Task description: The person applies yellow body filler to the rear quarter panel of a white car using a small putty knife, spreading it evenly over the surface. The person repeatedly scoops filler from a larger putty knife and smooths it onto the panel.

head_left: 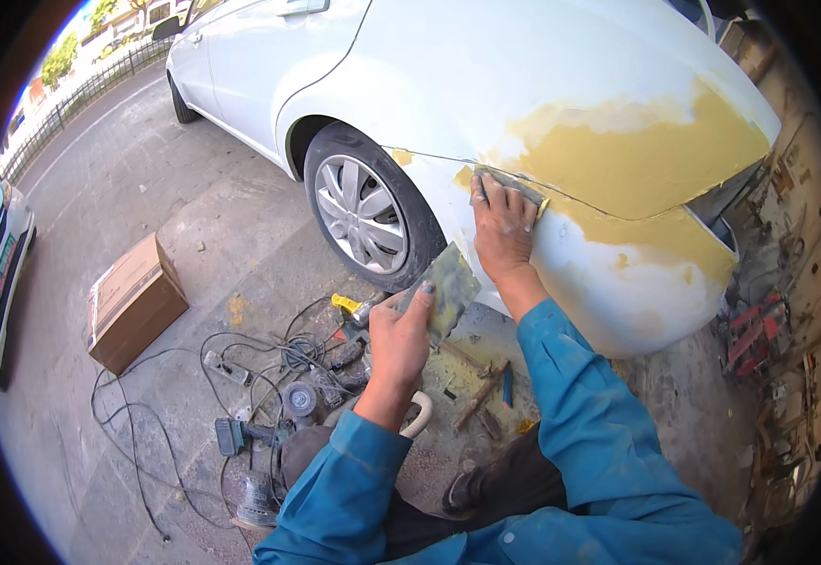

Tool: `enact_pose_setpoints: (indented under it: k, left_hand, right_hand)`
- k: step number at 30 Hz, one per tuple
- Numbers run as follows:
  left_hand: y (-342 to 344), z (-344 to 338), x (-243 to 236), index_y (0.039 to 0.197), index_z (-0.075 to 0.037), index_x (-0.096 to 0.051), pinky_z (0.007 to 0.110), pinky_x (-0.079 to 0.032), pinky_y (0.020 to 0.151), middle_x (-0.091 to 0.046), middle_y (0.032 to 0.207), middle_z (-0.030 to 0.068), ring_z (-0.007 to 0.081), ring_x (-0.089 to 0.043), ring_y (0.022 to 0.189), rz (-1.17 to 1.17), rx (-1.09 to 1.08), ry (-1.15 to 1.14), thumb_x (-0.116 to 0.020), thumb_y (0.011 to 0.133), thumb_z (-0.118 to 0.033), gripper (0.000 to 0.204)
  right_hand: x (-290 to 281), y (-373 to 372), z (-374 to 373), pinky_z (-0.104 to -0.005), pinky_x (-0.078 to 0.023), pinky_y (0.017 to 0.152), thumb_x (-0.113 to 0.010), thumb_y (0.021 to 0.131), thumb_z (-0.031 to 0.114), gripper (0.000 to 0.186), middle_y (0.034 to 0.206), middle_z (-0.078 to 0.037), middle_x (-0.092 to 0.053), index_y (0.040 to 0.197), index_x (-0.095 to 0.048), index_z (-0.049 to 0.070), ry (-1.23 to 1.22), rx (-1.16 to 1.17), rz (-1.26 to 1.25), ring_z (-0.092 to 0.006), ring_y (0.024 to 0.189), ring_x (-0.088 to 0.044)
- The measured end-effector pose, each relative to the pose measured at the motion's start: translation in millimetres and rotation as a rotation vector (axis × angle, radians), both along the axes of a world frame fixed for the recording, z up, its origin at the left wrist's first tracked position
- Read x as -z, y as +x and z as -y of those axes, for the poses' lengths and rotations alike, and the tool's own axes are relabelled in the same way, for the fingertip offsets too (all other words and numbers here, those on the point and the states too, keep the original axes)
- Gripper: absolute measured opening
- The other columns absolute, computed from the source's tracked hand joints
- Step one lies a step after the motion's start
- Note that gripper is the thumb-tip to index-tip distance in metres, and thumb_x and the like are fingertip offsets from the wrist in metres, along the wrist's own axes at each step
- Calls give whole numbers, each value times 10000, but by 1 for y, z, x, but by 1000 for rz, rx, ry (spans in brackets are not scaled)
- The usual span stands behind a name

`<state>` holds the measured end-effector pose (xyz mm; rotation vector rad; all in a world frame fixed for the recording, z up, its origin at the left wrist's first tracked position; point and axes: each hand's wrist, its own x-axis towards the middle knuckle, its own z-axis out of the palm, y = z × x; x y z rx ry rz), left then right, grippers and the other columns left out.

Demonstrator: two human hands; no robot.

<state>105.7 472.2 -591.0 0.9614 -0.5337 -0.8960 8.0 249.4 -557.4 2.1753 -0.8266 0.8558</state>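
My right hand (505,231) presses a flat putty spreader (516,186) against the white car (448,75), at the seam between the rear fender and the bumper (608,311). Yellow filler (646,155) coats a wide patch of the rear corner, above and below that seam. Lower and to the left, my left hand (401,344) grips a grey, putty-smeared plate (453,292), thumb on its face and fingers behind. The plate is tilted and held near the rear wheel (368,207), apart from the car body. My right fingers partly hide the spreader.
Power tools (299,400) and tangled cables (302,353) lie on the ground left of my legs. A cardboard box (135,301) stands farther left, near another white car (1,273). Sticks (479,395) lie below the bumper. Clutter (759,334) lines the right side.
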Motion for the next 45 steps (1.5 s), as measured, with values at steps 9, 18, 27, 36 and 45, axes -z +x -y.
enact_pose_setpoints:
  k: [9, 18, 27, 36, 45]
  left_hand:
    - [8, -2, -3, 1108, 108, -764, 286, -499, 730, -721, 924, 38, 87, -582, 818, 0, -42, -9, -710, 1072, -293, 407]
    - [7, 3, -3, 1260, 93, -703, 355, -597, 906, -765, 1177, 140, 214, -750, 1010, -366, 118, -165, -622, 1088, -187, 338]
    - [5, 10, 1, 1334, 77, -657, 406, -617, 910, -759, 1211, 144, 250, -759, 1040, -421, 85, -182, -570, 1123, -212, 369]
    - [2, 18, 5, 1301, 83, -676, 362, -604, 874, -751, 1205, 125, 215, -739, 1022, -302, -12, -255, -630, 1115, -237, 373]
    - [-19, 6, -8, 1173, 97, -749, 240, -497, 736, -760, 958, 38, 67, -607, 836, 336, -43, -88, -693, 1097, -333, 440]
  right_hand:
    - [-18, -12, -21, -476, -428, 1057, -618, 946, 68, 467, 1391, -24, -643, 1400, -715, 113, 112, 33, -140, -270, 1240, -566]
    - [-45, -48, -116, -301, -524, 956, -658, 1076, 100, 293, 1203, -12, -752, 1343, -744, 13, 1199, -614, 970, -123, 1056, -647]
    - [-27, -81, -129, -366, -565, 787, -689, 1032, 93, 201, 947, -172, -738, 1176, -752, -32, 997, -516, 485, -252, 831, -713]
    - [-29, -94, -121, -277, -456, 703, -677, 1052, 82, 124, 853, 29, -646, 1040, -735, -27, 1138, -508, 884, -70, 779, -525]
    - [5, -108, -134, -267, -504, 893, -631, 1064, 92, 223, 1107, -16, -737, 1205, -744, -39, 1434, -524, 1181, -82, 982, -631]
